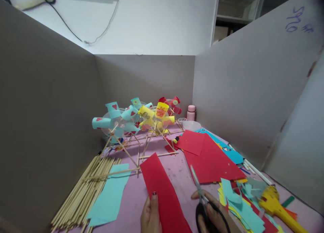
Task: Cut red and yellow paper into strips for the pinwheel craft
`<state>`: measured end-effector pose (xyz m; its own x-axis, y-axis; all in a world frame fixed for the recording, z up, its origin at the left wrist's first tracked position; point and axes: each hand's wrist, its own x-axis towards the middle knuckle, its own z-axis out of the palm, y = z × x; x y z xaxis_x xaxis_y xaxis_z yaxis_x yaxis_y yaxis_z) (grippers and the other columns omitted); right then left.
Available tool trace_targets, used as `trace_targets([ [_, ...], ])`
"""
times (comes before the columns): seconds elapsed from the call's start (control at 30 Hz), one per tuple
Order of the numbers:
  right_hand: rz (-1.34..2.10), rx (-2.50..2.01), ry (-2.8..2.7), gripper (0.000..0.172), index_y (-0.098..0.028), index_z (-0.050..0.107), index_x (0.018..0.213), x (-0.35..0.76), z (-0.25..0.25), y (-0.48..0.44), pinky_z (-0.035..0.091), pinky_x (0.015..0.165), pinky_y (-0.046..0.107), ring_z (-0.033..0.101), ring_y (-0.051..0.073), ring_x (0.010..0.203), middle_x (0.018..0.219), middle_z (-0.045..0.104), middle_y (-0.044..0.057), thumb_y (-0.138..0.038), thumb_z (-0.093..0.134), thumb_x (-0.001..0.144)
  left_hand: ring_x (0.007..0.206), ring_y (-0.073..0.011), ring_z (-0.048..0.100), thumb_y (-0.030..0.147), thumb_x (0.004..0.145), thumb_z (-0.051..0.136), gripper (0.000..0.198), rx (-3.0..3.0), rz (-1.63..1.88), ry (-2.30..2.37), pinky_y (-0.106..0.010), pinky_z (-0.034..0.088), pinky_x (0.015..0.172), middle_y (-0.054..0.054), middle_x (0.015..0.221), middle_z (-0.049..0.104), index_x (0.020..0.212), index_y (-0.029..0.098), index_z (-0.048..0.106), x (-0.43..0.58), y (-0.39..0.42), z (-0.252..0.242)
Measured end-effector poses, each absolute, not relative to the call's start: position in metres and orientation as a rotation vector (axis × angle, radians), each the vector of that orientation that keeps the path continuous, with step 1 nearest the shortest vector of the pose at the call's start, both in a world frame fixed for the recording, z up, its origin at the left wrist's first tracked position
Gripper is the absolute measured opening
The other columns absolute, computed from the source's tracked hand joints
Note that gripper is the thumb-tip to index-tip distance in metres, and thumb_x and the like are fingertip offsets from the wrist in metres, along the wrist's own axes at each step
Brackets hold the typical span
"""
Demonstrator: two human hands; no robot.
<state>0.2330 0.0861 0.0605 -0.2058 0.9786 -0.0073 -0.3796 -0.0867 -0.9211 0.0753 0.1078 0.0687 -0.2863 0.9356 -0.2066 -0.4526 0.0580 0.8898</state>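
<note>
- A long red paper strip (pixel 162 189) is in the lower middle, raised at a slant above the pink-covered counter (pixel 131 202); its near end runs out of view.
- The left hand (pixel 151 216) grips the strip's left edge, thumb on top and the other fingers mostly hidden behind it.
- The right hand (pixel 215 212) has its fingers in the black handles of a pair of scissors (pixel 201 196), blades pointing up and away, apart from the strip. Blur hides whether the blades are fully closed.
- Progress, as far as can be judged: the strip is a separate, long piece, but flat, uncurled and plain. No blade is in the paper; whether more trimming is due cannot be told.
- Beyond the strip stand stick-framed wheel models that look largely made, with decorated paper tubes already mounted: turquoise tubes (pixel 101 122), yellow tubes (pixel 161 109) and, farthest back, red tubes (pixel 176 100).
- To the right lie uncut-looking red sheets (pixel 215 158), one overlapping another; nearer are loose paper scraps (pixel 235 196) and a yellow tool (pixel 272 201).
- To the left, a turquoise sheet (pixel 111 196) lies beside a bundle of wooden sticks (pixel 78 192).
- At the back, a pink bottle (pixel 191 114) stands near grey partitions (pixel 149 74).
</note>
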Motion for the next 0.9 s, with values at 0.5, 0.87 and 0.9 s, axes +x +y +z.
trace_targets([
  [0.5,1.374,-0.856,-0.832,0.044,-0.021,0.053,0.085,0.233,0.045,0.103,0.034,0.049,0.019,0.049,0.009,0.052,0.062,0.06,-0.006,-0.041,0.082,0.058,0.091,-0.0318,0.065,0.055,0.067,0.065,0.037,0.968,1.229,1.147,-0.04,0.054,0.077,-0.012,0.08,0.074,0.077,0.02,0.07,0.079,0.108,0.049],
  [0.87,1.64,-0.712,-0.648,0.045,-0.02,0.052,0.089,0.23,0.049,0.098,0.035,0.049,0.02,0.055,0.01,0.048,0.057,0.06,-0.006,-0.029,0.081,0.056,0.119,-0.0287,0.052,0.012,0.075,0.055,0.039,2.28,1.277,1.13,-0.051,0.031,0.104,-0.005,0.12,0.066,0.105,0.035,0.068,0.037,0.129,0.054],
  [0.9,1.626,-0.759,-0.673,0.045,-0.02,0.051,0.09,0.23,0.05,0.098,0.032,0.046,0.019,0.053,0.009,0.045,0.054,0.059,-0.007,-0.033,0.08,0.058,0.105,-0.028,0.062,0.013,0.073,0.057,0.033,2.172,1.28,1.133,-0.048,0.038,0.1,-0.004,0.105,0.073,0.095,0.033,0.072,0.036,0.129,0.057],
])
